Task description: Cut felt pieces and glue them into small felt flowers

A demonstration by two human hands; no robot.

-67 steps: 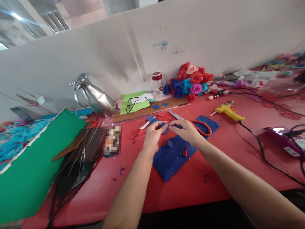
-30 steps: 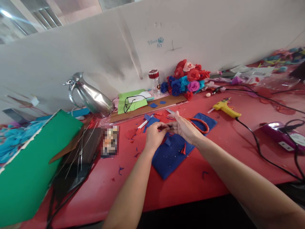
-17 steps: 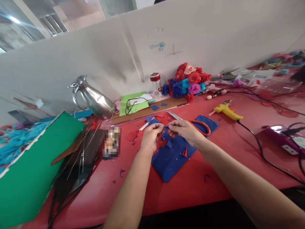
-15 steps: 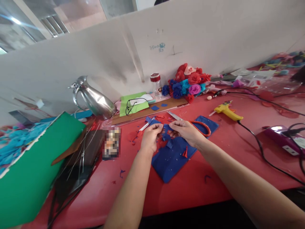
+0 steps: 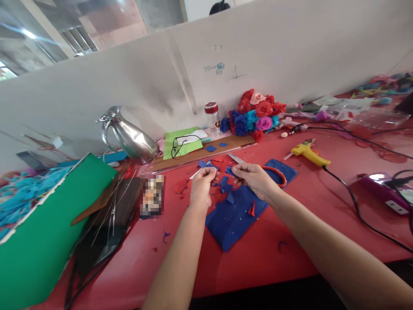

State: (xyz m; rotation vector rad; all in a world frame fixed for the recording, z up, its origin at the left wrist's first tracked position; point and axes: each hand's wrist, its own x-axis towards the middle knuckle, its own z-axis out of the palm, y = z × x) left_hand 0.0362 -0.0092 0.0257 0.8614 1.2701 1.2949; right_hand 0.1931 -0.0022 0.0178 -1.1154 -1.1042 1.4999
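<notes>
My right hand [image 5: 250,175] pinches a small piece of blue crepe paper [image 5: 229,170] between thumb and fingers. A short gap to the left, my left hand [image 5: 204,183] is closed in a pinch; whether anything sits between its fingertips I cannot make out. Below both hands lie small blue paper scraps [image 5: 225,185] and a larger folded sheet of blue crepe paper [image 5: 229,224] with a red scrap [image 5: 252,209] on it. Behind my right hand are orange-handled scissors [image 5: 280,174], partly hidden, their blade pointing away.
A yellow glue gun [image 5: 308,153] with a black cord lies right, near a purple power strip [image 5: 383,187]. At the back stand a steel jug [image 5: 132,137], a red-lidded jar [image 5: 212,118] and a bunch of paper roses [image 5: 258,110]. A green board [image 5: 54,241] leans at left.
My hands have moved slightly apart. The blue paper piece that was between both hands' fingertips now stays with my right hand. The view has shifted a little.
</notes>
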